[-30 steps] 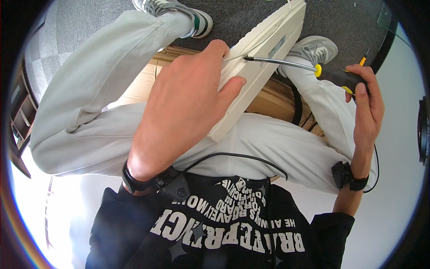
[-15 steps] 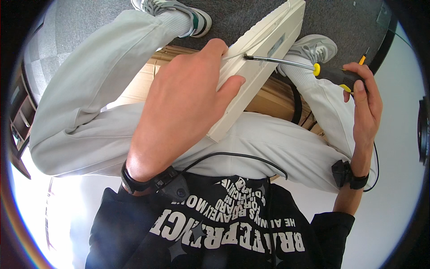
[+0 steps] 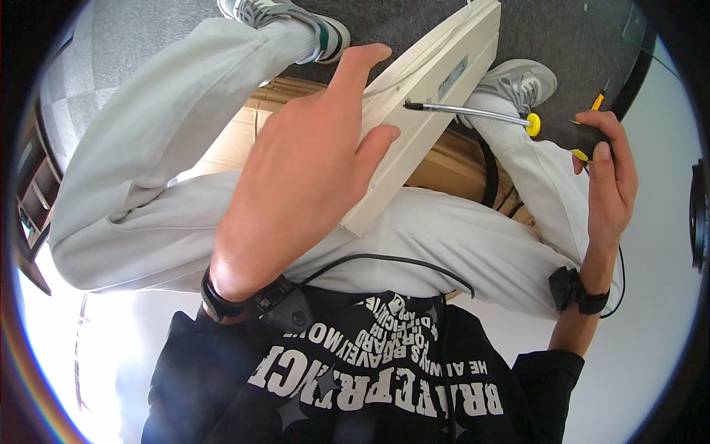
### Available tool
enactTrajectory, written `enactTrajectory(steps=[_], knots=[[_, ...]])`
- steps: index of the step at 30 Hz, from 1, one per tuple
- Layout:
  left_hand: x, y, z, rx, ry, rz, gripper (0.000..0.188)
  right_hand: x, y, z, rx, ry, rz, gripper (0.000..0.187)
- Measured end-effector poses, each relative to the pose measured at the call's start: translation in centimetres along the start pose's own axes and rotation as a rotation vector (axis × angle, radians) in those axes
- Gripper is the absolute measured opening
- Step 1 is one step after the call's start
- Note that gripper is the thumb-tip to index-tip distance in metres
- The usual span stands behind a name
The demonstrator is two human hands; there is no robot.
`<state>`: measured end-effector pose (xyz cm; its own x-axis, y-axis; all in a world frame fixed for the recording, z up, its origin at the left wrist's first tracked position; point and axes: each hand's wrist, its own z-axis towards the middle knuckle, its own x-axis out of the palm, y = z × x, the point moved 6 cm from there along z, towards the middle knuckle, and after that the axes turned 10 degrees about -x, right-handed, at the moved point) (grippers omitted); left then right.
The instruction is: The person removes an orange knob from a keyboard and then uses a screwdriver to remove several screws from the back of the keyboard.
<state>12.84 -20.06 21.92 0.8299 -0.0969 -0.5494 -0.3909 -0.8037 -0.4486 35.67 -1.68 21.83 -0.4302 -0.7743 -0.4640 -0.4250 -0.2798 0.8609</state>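
Observation:
A cream-coloured keyboard (image 3: 421, 111) stands tilted between my legs, its back with a label turned up to the right and a pale cable (image 3: 425, 63) running along it. My left hand (image 3: 303, 166) grips its left edge, thumb on the back and index finger stretched out past the edge; the other fingers are hidden. My right hand (image 3: 610, 166) holds a screwdriver (image 3: 481, 113) by its black and yellow handle. The dark tip of its steel shaft is at the keyboard's back near my left thumb; whether it touches cannot be made out.
Brown cardboard (image 3: 444, 164) lies below the keyboard. On the grey carpet (image 3: 414, 22), a second, orange-handled screwdriver (image 3: 597, 101) lies beyond my right hand. A black cable (image 3: 392, 255) crosses my lap from the left wrist strap. My shoes (image 3: 518, 81) flank the keyboard.
My left index finger has lifted and stretched away from the keyboard's edge. The screwdriver's handle end has shifted slightly toward me and to the right, and the fingers have turned on it.

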Motion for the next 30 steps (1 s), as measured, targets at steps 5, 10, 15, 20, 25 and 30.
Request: enactTrajectory(steps=[5, 10, 15, 20, 25, 30], knots=[[0.1, -0.1, 0.0, 0.093, 0.033, -0.198, 0.040, 0.1, 0.3, 0.0, -0.034, 0.047, -0.021, 0.027], [0.5, -0.2, -0.2, 0.148, 0.128, -0.208, 0.028, -0.2, 0.6, -0.1, -0.057, 0.053, -0.056, 0.027], [0.4, -0.3, -0.3, 0.193, 0.111, -0.179, 0.020, -0.7, 0.8, -0.1, -0.122, 0.054, -0.101, 0.028], [0.3, -0.4, -0.3, 0.212, 0.122, -0.159, 0.014, -0.9, 0.8, -0.1, -0.135, 0.046, -0.105, 0.029], [0.3, -0.5, -0.2, 0.215, 0.117, -0.159, 0.010, -1.0, 0.8, -0.1, -0.141, 0.053, -0.112, 0.029], [0.4, -0.2, -0.1, 0.218, 0.098, -0.135, 0.008, -1.1, 0.5, -0.1, -0.140, 0.140, -0.115, 0.029]])
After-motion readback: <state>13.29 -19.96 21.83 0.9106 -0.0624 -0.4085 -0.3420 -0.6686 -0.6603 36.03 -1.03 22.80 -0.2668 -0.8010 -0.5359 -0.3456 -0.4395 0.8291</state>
